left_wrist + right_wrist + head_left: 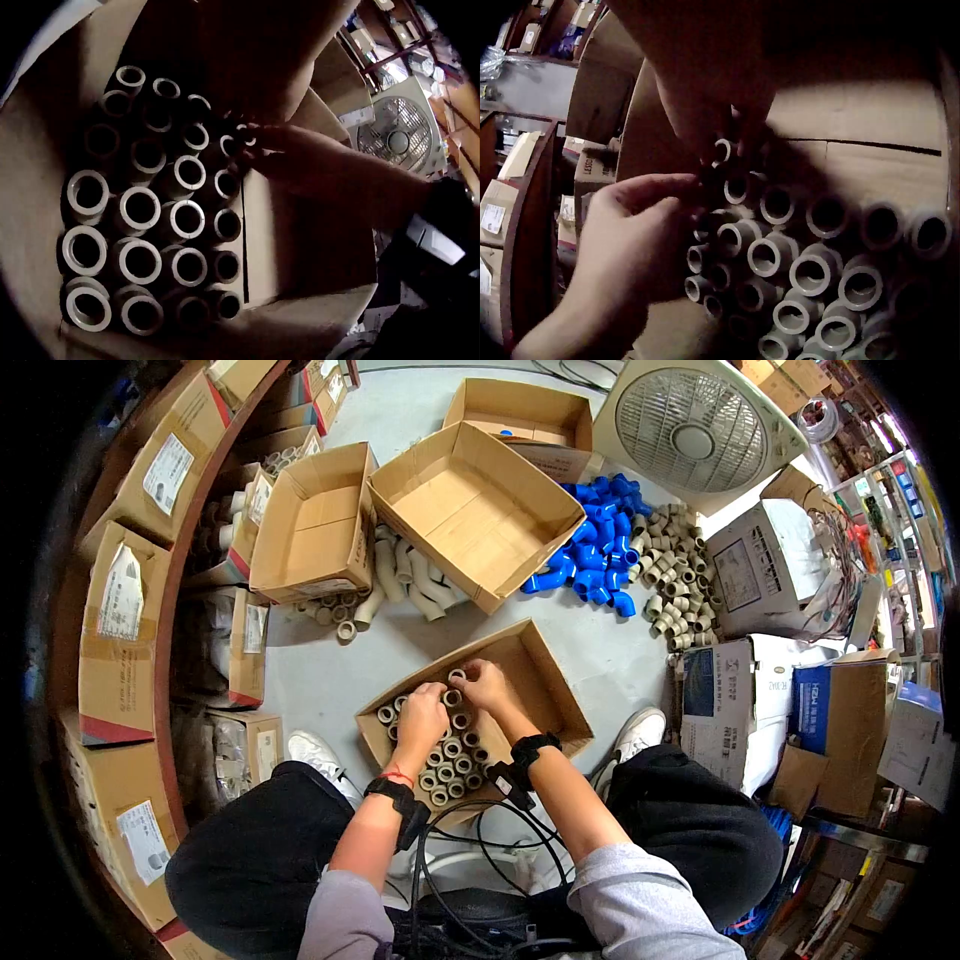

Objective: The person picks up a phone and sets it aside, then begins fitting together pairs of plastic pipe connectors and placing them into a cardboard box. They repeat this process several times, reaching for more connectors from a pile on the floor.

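Fittings (pixel 452 747) stand in a carton (pixel 545 685) between the person's shoes (pixel 318 753).

1. Light grey sleeves (pixel 645 895) bunch near the elbows.
2. Black wristbands (pixel 395 800) wrap both wrists; the right carries a boxy unit (pixel 512 787).
3. A thin red cord (pixel 398 774) circles the left wrist.
4. Black trousers (pixel 700 830), white shoes (pixel 640 732).
5. Black cables (pixel 424 850) loop between the legs.

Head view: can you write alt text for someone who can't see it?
A person's left hand and right hand reach into a cardboard box of beige pipe fittings on the floor. Beyond are blue fittings, a fan and more boxes.
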Action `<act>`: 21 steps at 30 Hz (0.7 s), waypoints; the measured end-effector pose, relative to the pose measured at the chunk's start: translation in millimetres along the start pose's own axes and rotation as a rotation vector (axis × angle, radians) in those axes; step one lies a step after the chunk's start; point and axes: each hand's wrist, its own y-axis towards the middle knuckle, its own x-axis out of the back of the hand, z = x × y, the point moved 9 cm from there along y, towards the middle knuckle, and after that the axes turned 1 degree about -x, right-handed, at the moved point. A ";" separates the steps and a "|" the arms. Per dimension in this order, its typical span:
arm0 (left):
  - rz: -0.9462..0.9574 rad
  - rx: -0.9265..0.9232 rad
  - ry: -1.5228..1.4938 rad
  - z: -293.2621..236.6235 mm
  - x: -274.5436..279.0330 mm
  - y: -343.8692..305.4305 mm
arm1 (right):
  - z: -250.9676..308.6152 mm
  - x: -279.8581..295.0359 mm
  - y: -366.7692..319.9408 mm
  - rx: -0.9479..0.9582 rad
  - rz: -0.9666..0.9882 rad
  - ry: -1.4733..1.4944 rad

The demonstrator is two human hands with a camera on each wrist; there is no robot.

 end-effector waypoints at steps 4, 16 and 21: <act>-0.069 0.029 -0.090 -4.0 27.0 6.2 | -0.1 -19.5 2.2 0.126 0.067 0.041; -0.196 0.241 -0.371 22.7 46.4 1.7 | -2.8 -45.6 -15.9 0.141 0.427 0.152; -0.142 0.241 -0.373 23.6 45.7 0.7 | 11.5 -24.1 -17.5 0.096 0.332 0.020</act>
